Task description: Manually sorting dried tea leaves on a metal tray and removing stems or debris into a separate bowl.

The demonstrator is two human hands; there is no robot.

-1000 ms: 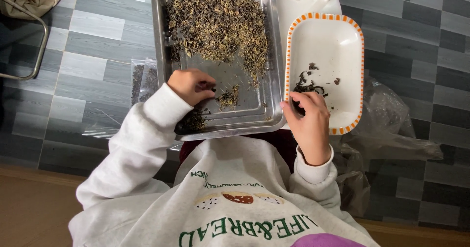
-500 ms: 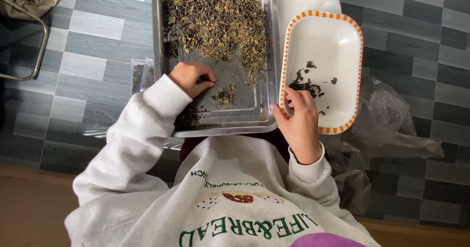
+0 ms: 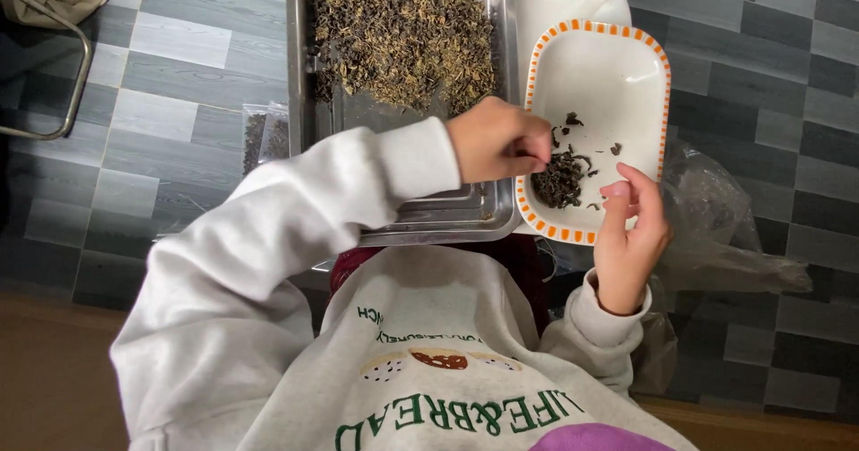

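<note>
Seen from above, a person in a pale sweatshirt sits over a metal tray (image 3: pixel 313 102) heaped at its far end with dried olive-brown leaves (image 3: pixel 403 30). Just right of the tray stands a white dish (image 3: pixel 626 66) with an orange-striped rim, holding a small pile of dark bits (image 3: pixel 561 178) near its near left corner. The left hand (image 3: pixel 497 140) reaches across to the dish's left edge, fingertips pinched together over the pile. The right hand (image 3: pixel 631 232) rests at the dish's near edge, fingers loosely curled, holding nothing visible.
</note>
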